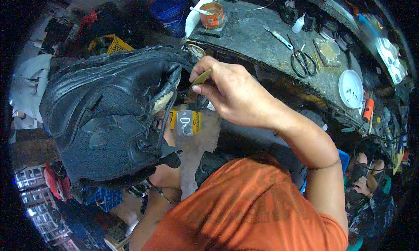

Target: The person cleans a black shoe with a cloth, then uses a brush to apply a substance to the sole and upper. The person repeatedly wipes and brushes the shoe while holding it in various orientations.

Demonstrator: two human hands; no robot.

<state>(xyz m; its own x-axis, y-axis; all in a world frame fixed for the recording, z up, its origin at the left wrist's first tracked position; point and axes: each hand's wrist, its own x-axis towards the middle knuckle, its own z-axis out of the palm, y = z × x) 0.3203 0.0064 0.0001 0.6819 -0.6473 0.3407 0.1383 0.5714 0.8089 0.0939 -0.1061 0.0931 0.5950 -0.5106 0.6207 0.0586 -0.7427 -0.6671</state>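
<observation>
A big black bag (118, 115) with leathery and mesh panels fills the left half of the view. Its opening faces right, and a pale torn-looking lining (163, 101) shows along the edge. Just right of that opening is my right hand (224, 85), with a thin olive-tan flat piece (201, 78) pinched between thumb and fingers. What the piece is made of I cannot make out. My left forearm (165, 177) comes up from below and passes behind the bag, which hides the fingers of that hand.
Across the top right runs a worn workbench (253, 26) bearing black-handled scissors (301, 61), an orange tub (212, 15), a small white bottle (298, 24) and a white dish (350, 88). A blue bucket (170, 11) stands beyond the bag. Another person's hand (362, 186) appears at right.
</observation>
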